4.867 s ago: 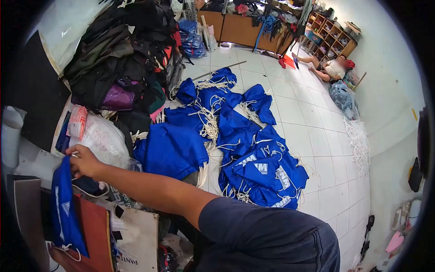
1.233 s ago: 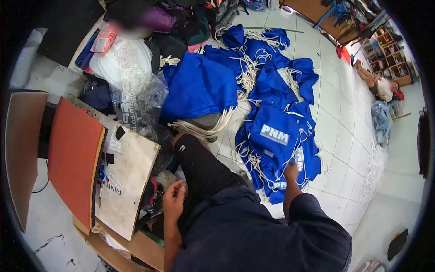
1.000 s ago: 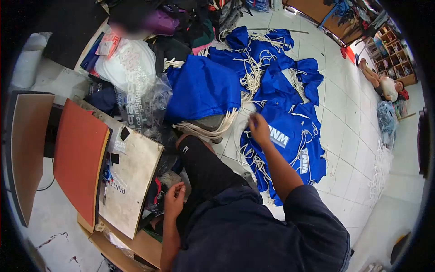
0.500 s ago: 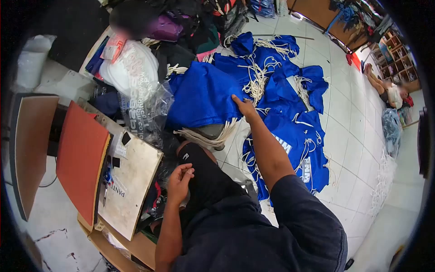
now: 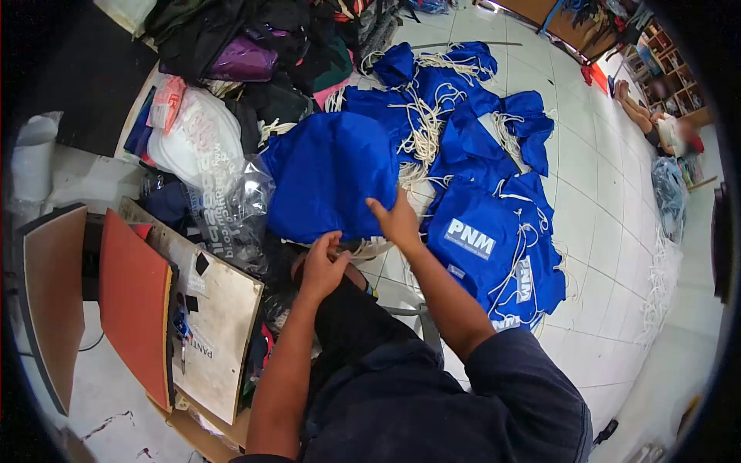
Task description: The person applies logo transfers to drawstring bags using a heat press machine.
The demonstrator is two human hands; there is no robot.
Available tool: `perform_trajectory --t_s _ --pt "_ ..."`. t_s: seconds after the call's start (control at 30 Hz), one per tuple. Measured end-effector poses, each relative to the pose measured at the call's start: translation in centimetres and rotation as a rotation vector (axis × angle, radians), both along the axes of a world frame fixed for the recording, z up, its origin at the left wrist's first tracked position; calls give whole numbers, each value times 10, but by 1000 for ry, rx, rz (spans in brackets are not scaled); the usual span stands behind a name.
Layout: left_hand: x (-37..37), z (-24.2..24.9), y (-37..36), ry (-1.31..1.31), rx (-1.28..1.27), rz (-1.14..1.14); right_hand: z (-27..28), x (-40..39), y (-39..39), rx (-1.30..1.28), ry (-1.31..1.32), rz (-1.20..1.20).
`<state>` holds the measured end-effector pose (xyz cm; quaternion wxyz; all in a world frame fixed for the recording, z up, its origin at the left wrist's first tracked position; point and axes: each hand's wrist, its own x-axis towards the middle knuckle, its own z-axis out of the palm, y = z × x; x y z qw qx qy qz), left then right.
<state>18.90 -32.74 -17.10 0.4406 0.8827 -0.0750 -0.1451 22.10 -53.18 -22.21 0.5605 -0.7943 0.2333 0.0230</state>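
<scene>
A stack of blue drawstring bags (image 5: 332, 174) lies in front of the person, beside a clear plastic bag (image 5: 251, 189). The right hand (image 5: 397, 220) grips the stack's right edge, thumb on top; the left hand (image 5: 326, 266), fingers curled, touches its near edge, its grip unclear.

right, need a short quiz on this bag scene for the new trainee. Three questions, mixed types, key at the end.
1. Multiple choice: the right hand touches which thing?
A) the red board
B) the blue pile
C) the black shorts
2. True or false: the pink packet is farther left than the blue pile.
3. Fill in: the big white letters on the blue bag on the floor, to the right of the right hand, read ____.

Key: 1 B; 2 true; 3 PNM
</scene>
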Motion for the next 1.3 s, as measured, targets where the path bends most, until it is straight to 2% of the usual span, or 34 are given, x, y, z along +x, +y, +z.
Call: perform_trajectory --t_s 0.07,0.27,0.33,0.47,0.53,0.67,0.73,0.77,0.8,0.9,0.93,1.0,1.07,1.1,1.17,1.2,1.27,1.3 --pt "10 0 -14 25 -27 -37 16 -14 21 -363 -174 -71" --pt "41 7 -58 -14 -97 40 27 -25 24 -376 -78 55" --pt "48 8 -63 -1 -50 15 34 -29 16 -459 -181 156" --pt "61 0 -70 113 -99 -11 29 -33 17 -460 -353 127" --pt "57 -6 -70 152 -67 -7 10 -30 21 -181 -286 -45" --pt "50 -25 -58 -39 72 -120 -8 -22 1 -208 -231 -93" --pt "45 -31 -52 -136 162 -195 -14 -19 -11 -96 -172 -126" --pt "42 -36 -53 -173 206 -220 -15 -16 -16 42 -106 -169" --pt "34 -33 -60 -182 181 -242 -13 -12 -25 80 -24 -139" --pt "27 -13 -68 -161 330 -240 -29 -3 -29 79 -140 -158" --pt "27 -8 -72 -168 329 -239 -26 -3 -29 156 -136 -110" --pt "26 2 -80 -275 497 -320 -23 -3 -29 226 -130 -62" --pt "27 1 -82 -357 513 -319 -12 -2 -25 457 -121 -58" --pt "27 0 -82 -438 538 -322 -7 -2 -25 455 -120 -57" --pt "36 2 -83 -349 473 -346 -1 1 -18 446 -95 -22" --pt "39 1 -78 -254 412 -362 0 1 -16 380 -116 -37" --pt "43 4 -66 -271 204 -376 -25 7 -8 181 -166 -95" --pt "45 5 -59 -253 212 -373 -25 8 -11 376 -53 -77"
